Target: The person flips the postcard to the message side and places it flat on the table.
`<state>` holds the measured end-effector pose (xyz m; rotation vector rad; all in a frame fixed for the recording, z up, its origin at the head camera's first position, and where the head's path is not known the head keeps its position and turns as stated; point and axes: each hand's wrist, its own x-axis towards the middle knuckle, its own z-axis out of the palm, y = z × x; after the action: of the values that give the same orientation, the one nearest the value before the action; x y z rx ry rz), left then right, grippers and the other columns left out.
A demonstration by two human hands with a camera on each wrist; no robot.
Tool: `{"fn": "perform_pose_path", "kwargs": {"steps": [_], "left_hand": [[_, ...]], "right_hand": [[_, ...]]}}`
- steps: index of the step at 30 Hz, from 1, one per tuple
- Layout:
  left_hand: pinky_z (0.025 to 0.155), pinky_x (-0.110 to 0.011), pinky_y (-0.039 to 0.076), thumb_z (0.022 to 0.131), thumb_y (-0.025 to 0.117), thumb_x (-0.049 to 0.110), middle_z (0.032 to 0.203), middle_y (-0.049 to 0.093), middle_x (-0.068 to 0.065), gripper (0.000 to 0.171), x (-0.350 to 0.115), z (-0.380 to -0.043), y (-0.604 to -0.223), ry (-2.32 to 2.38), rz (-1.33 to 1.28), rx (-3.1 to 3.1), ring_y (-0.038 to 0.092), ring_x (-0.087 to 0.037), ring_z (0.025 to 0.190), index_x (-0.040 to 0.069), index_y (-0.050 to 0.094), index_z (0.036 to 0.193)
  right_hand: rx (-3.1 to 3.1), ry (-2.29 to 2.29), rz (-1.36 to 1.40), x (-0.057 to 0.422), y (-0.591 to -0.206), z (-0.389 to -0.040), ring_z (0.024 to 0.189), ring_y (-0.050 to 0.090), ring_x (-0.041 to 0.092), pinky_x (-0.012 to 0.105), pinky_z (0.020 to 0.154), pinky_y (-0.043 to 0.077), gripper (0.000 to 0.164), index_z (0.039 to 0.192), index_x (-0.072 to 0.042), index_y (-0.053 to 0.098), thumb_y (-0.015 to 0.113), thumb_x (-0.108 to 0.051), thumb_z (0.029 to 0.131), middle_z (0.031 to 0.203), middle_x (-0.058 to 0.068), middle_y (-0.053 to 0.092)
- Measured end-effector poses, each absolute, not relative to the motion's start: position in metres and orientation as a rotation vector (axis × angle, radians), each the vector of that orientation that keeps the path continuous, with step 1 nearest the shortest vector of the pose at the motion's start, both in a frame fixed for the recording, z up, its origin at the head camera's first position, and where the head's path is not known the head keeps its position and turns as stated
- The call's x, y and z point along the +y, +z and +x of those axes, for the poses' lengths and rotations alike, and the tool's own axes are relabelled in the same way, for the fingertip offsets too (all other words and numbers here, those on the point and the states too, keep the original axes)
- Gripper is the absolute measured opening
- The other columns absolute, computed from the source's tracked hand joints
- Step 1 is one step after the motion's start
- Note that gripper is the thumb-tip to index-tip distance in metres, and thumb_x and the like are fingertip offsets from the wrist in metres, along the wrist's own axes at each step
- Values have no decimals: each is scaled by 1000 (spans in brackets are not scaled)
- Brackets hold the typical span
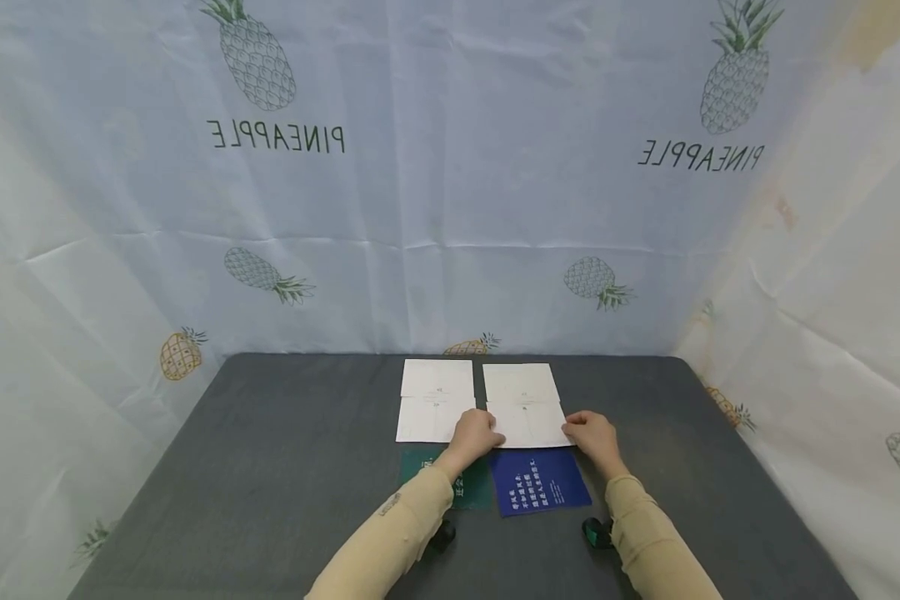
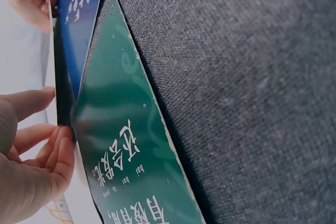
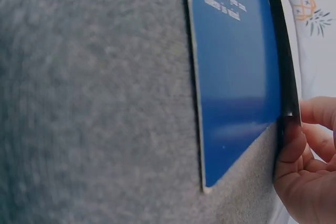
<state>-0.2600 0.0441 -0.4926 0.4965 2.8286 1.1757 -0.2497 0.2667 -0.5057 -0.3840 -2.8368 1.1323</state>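
Observation:
My left hand (image 1: 476, 433) and right hand (image 1: 594, 437) pinch the two near corners of a white card (image 1: 527, 427), the lower one in the right-hand column. In the wrist views its near edge is lifted, showing a dark underside above a blue card (image 3: 236, 77). The blue card (image 1: 543, 483), printed with white writing, lies flat just in front of it. Left of that is a green card (image 2: 121, 93) with white characters, partly hidden by the left forearm in the head view. Thumb and fingertips of the left hand (image 2: 39, 153) meet at the card's edge.
Another white card (image 1: 516, 382) lies behind the held one. To the left, two more white cards (image 1: 427, 419) form a second column. The dark grey table (image 1: 285, 467) ends at a pineapple-print curtain (image 1: 435, 192). Black wrist devices (image 1: 598, 533) sit beside the sleeves.

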Motion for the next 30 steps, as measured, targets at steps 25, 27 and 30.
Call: {"fn": "perform_pose_path", "kwargs": {"steps": [25, 27, 30], "left_hand": [[54, -24, 34, 74, 68, 7, 68, 60, -11, 11, 46, -260, -500, 1002, 452, 2999, 41, -14, 58, -3, 65, 77], [55, -25, 40, 75, 67, 8, 75, 65, -15, 18, 45, -260, -500, 1029, 449, 2995, 47, -15, 60, -5, 66, 87], [59, -28, 45, 76, 67, 9, 82, 67, -16, 25, 42, -260, -498, 1079, 452, 2986, 53, -16, 64, -7, 65, 96]], "right_hand": [[-2845, 992, -306, 258, -503, -246, 73, 56, 25, 35, 63, 43, 23, 93, 3, 61, 60, -18, 83, 85, 17, 65], [-2831, 1004, -330, 258, -502, -246, 73, 56, 25, 33, 62, 42, 26, 94, 3, 62, 59, -21, 85, 86, 18, 65], [-2804, 1012, -345, 257, -500, -246, 74, 56, 25, 31, 61, 41, 29, 95, 4, 63, 59, -24, 87, 88, 19, 66]]}}
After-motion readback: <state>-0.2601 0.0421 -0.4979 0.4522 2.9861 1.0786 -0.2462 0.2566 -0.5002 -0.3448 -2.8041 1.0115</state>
